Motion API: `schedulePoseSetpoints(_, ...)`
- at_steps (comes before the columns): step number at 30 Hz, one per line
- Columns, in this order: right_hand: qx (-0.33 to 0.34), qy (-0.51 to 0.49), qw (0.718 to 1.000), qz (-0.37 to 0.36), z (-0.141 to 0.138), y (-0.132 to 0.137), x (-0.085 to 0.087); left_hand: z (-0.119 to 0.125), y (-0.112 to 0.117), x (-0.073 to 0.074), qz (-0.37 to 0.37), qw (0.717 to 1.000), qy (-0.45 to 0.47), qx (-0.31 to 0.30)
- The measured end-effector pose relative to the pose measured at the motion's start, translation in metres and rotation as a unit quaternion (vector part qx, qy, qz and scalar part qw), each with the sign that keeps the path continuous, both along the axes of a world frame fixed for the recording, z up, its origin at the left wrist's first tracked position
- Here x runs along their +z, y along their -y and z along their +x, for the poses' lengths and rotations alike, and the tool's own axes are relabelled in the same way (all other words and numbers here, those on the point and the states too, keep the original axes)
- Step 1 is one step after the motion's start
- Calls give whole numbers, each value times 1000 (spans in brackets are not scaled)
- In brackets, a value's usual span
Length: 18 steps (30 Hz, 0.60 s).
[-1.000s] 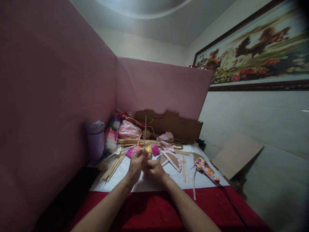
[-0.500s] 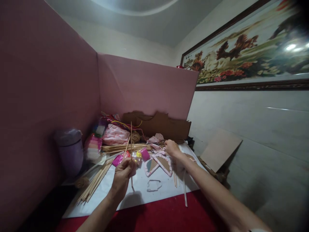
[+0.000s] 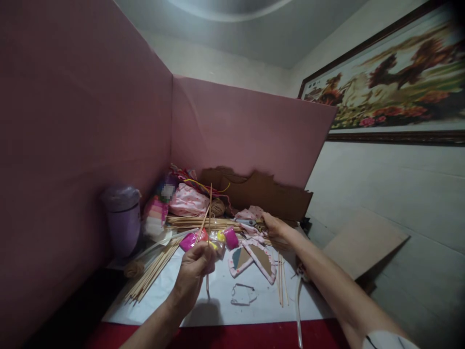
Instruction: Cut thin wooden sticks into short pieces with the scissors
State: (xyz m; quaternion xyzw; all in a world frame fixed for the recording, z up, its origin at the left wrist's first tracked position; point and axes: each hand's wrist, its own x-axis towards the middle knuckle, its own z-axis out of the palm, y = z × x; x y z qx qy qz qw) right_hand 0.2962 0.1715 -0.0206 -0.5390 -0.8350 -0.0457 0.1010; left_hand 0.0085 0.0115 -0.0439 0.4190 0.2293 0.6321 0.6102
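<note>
My left hand is closed around thin wooden sticks that stand upright above the white sheet. My right hand reaches forward to the back of the table and closes on something small near the pink patterned fabric; I cannot make out what it grips. Between the hands lie fabric-covered cardboard triangles and small pink and yellow pieces.
A bundle of wooden sticks lies at the left, more lie across the back. A purple lidded cup stands by the pink partition. Brown cardboard leans at the back. A small wire shape lies on the sheet.
My right hand left the sticks and reached forward to the fabric at the back. My left hand keeps the sticks upright. The view swung left, then back.
</note>
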Motion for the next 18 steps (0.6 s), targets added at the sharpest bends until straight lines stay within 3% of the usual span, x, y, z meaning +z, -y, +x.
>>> schedulePoseSetpoints(3, 5, 39, 999, 5, 7, 11, 31, -3, 0, 6, -10, 1000, 15, 0)
schedulePoseSetpoints(6, -38, 62, 996, 54, 18, 35, 60, -9, 0, 11, -23, 999, 28, -6)
schedulePoseSetpoints(8, -79, 4, 995, 56, 24, 59, 69, -13, 0, 12, -42, 999, 18, -26)
schedulePoseSetpoints(10, -60, -99, 992, -42, 26, 88, 67, -15, 2, 12, -66, 996, -8, -57)
schedulePoseSetpoints(13, -14, -218, 949, -226, 16, 135, 50, -15, 5, 12, -92, 989, -49, -104)
schedulePoseSetpoints(16, -6, -259, 912, -317, -6, 176, 30, -13, 9, 12, -94, 983, -70, -141)
schedulePoseSetpoints(18, 23, -285, 903, -320, -24, 195, 22, -11, 10, 13, -89, 981, -82, -152)
